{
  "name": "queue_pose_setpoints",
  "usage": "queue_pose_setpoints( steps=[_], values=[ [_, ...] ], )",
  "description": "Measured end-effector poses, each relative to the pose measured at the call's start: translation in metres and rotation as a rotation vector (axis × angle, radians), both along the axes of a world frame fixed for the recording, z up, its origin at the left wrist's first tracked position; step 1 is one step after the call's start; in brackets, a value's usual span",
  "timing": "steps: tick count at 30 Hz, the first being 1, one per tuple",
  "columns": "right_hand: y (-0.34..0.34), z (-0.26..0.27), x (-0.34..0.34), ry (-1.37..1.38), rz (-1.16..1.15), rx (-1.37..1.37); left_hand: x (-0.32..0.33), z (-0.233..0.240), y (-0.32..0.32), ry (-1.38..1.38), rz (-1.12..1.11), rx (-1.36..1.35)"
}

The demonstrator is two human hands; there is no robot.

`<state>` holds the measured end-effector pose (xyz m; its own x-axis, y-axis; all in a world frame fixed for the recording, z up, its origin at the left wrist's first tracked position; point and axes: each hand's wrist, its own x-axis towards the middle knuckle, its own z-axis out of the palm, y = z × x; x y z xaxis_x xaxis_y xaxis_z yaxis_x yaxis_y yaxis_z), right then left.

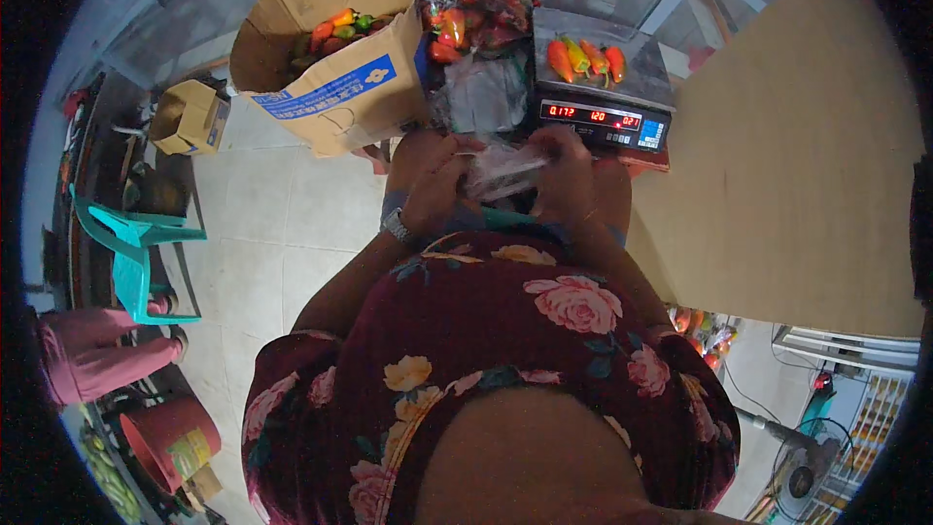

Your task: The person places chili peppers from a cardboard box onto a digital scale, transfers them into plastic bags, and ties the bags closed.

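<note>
My left hand (435, 186), with a watch at the wrist, and my right hand (567, 171) grip opposite sides of a clear plastic bag (504, 173) above my lap. The bag looks crumpled and slightly blurred; I see no peppers in it. Just beyond it lies a stack of flat clear plastic bags (487, 93). To the right of that stack, a digital scale (594, 120) with a lit red display stands beyond my right hand. Several red, orange and yellow-green peppers (587, 60) rest side by side on its metal pan (641, 84).
An open cardboard box (342, 106) holds more peppers (342, 30) at the far left. Filled pepper bags (477, 11) sit between box and scale. A wooden board (780, 182) spans the right. Leftward are a green plastic chair (135, 248), a person's legs (109, 357) and a red bucket (171, 441).
</note>
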<state>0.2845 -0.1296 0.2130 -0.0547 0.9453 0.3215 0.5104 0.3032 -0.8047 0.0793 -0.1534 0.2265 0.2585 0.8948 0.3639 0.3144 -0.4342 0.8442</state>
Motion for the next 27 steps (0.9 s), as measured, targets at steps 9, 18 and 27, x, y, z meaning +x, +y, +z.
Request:
queue_pose_setpoints(
  steps=[9,18,27],
  values=[
    [-0.007,0.023,0.006,0.393,0.174,-0.522,0.0,-0.014,-0.001,-0.203,0.114,-0.211],
    [0.002,-0.004,0.007,0.095,0.253,-0.215,-0.004,-0.048,0.016,-0.279,0.371,-0.122],
    [0.002,-0.003,0.001,0.043,0.051,-0.227,0.003,-0.003,0.001,-0.051,-0.096,-0.167]
  ],
)
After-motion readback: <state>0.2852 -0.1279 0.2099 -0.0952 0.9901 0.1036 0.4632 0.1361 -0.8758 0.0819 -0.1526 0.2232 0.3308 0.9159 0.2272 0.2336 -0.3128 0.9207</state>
